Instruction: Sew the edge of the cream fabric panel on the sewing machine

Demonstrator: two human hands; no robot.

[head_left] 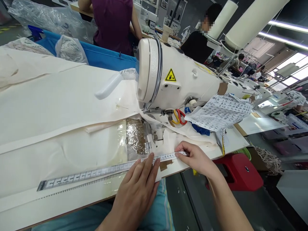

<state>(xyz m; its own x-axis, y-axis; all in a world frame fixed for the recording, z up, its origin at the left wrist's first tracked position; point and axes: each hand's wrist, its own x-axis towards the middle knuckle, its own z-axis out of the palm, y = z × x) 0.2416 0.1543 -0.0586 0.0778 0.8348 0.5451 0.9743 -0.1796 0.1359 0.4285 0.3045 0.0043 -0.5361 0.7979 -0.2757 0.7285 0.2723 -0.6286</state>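
A white tape measure [89, 174] stretches along the front of the sewing table, its metal end at the far left. Under it runs a pale fabric strip [21, 202]; a printed ruler scale [81, 186] shows beside the tape. My left hand [138, 187] lies flat across the tape, fingers stretched out. Farther right, my right hand [194, 158] pinches the tape between thumb and fingers. Just beyond both hands stands the white sewing machine [187, 77], its needle area partly covered by cloth.
Behind the machine's needle lie red and yellow-handled scissors [179, 117] and a handwritten paper sheet [220, 110]. Cream fabric [60, 99] spreads over the left side. A blue cloth bin [103, 56] stands behind, a red stool [245, 171] at right. Two people [113, 25] sit ahead.
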